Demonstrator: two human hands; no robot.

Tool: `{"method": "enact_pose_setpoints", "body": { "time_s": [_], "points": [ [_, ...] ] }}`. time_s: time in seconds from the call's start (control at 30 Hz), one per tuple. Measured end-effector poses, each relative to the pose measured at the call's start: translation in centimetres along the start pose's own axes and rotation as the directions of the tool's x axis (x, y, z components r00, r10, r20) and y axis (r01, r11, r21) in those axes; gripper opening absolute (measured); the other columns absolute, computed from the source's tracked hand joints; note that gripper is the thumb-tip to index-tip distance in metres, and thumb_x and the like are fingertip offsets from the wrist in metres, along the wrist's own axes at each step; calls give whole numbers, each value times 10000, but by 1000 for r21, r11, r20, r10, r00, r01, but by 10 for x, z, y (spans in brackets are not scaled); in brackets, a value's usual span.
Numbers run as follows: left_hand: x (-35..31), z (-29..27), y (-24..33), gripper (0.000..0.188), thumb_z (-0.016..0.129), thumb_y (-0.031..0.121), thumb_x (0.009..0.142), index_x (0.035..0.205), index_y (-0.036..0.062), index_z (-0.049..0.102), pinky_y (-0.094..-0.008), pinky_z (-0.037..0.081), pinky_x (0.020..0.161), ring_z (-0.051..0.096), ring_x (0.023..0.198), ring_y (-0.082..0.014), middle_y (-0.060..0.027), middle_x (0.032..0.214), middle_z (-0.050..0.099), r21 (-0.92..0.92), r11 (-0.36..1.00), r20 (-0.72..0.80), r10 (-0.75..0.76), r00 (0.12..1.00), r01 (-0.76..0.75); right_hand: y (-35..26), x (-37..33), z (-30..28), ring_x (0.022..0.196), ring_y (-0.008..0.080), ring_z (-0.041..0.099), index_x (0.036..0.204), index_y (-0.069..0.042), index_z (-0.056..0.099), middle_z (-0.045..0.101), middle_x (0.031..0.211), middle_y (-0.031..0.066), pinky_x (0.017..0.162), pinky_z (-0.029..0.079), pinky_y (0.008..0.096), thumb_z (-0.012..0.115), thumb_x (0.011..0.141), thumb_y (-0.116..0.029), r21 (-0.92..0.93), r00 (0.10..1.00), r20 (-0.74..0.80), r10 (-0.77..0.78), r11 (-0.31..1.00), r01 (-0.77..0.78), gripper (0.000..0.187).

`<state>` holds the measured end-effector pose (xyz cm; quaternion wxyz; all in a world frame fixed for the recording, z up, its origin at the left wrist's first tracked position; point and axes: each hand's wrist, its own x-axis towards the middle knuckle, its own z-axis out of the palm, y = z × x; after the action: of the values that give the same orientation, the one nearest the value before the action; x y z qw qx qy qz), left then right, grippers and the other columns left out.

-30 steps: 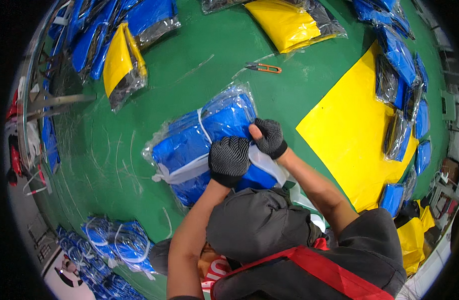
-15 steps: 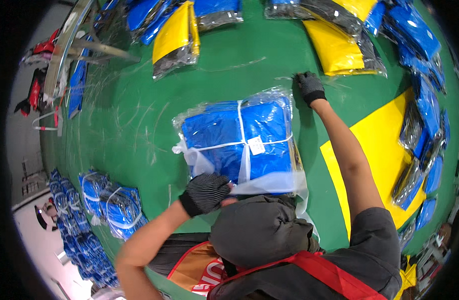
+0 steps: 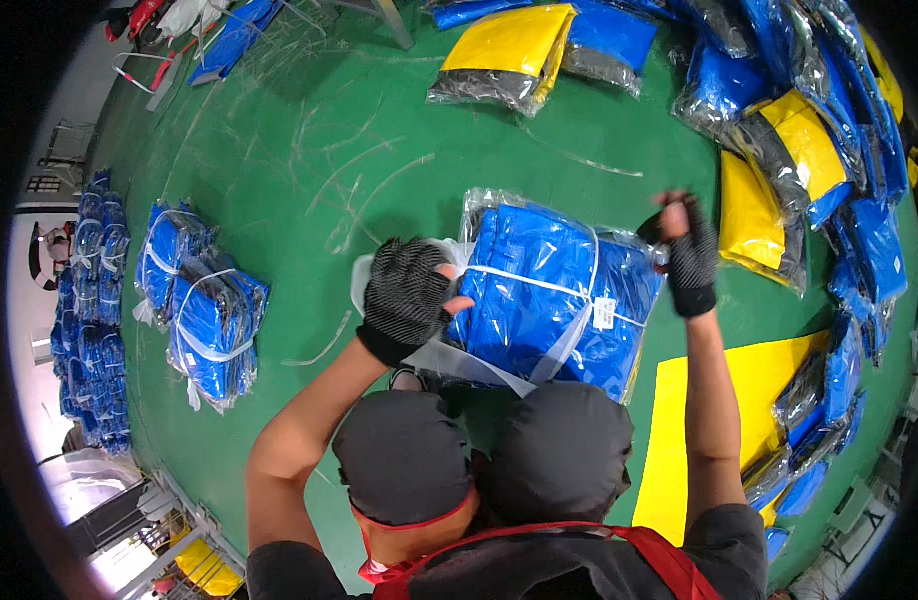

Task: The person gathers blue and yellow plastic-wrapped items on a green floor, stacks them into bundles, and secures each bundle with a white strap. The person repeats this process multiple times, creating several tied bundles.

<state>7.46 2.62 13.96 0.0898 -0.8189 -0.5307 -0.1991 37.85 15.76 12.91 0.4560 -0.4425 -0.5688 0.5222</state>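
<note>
A bundle of folded blue pieces in clear plastic (image 3: 529, 260) lies on the green floor, tied crosswise with white straps and bearing a small white label (image 3: 604, 313). My left hand (image 3: 409, 295), in a black ribbed glove with bare fingertips, is at the bundle's left end, closed on the white strap there. A wide translucent strip (image 3: 459, 365) trails around that hand and along the near side. My right hand (image 3: 687, 250), gloved alike, is raised by the bundle's right end. Its fingers are bent and blurred, so what they hold cannot be told.
Tied blue bundles (image 3: 214, 330) lie at the left, with a long stack (image 3: 94, 320) beyond them. Yellow-and-black bagged pieces (image 3: 504, 55) lie at the far side. Blue packs (image 3: 874, 250) pile up along the right, beside a yellow sheet (image 3: 669, 450). Two dark-capped heads are close in front.
The view has turned. My right hand has come back from beyond the bundle to its right end. My left hand has moved from the near side to the left end. A second capped head shows.
</note>
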Motion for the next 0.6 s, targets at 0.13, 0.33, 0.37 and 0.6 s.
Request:
{"method": "enact_pose_setpoints", "body": {
  "time_s": [0.13,0.33,0.37,0.6],
  "points": [
    [-30,30,-22,609,709,444,706,1100,2,568,-429,423,823,560,929,-334,-187,939,601,-324,696,499,-449,741,640,-44,-38,67,629,74,459,1145,-79,556,479,726,-4,597,392,218,437,925,-452,-62,727,549,412,888,-456,449],
    [-64,-19,-29,382,568,388,863,958,23,628,-260,331,467,429,495,-84,1,577,475,-361,-254,928,-188,320,897,-7,-74,124,626,74,408,1099,-109,613,456,698,-26,583,341,203,326,940,-515,-389,231,737,636,678,-624,522],
    [-65,-25,-28,377,562,381,871,980,24,616,-257,301,430,393,451,-82,9,570,453,-351,-304,935,-166,314,886,-8,-75,131,627,73,408,1087,-112,618,455,691,-26,587,340,203,322,944,-506,-455,158,734,661,651,-608,513],
    [-92,-15,-34,436,436,449,920,953,47,604,-234,278,396,370,432,-61,29,560,418,-454,-337,890,-203,407,825,-2,-76,177,507,84,441,977,-106,602,508,691,-12,439,361,229,355,930,-513,-389,147,715,684,564,-728,479]
  ]
}}
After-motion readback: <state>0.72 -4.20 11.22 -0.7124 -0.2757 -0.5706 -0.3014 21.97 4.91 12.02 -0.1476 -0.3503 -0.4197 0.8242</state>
